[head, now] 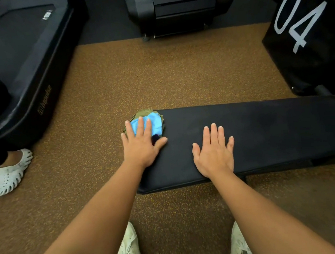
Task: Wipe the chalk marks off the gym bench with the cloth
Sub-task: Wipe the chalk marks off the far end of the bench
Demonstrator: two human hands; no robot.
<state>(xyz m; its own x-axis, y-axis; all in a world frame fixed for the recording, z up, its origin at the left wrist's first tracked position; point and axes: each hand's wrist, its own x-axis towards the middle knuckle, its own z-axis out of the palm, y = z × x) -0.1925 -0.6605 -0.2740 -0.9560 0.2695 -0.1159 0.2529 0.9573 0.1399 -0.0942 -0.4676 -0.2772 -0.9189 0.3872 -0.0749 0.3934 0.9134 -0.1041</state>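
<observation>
A black padded gym bench (265, 129) runs from the centre to the right edge of the head view. On its left end lies a crumpled cloth (156, 122), light blue with olive-green folds. My left hand (141, 143) lies flat on the cloth with fingers spread, pressing it against the pad. My right hand (215, 153) rests flat and open on the bench top near its front edge, holding nothing. I see no distinct chalk marks on the pad, only a faint dusty sheen.
Brown speckled rubber floor (157, 76) surrounds the bench. A black treadmill (23, 58) stands at the left, another black machine (177, 5) at the back, a black box marked 04 (306, 31) at the right. Another person's foot in a white clog (9, 172) is at the left.
</observation>
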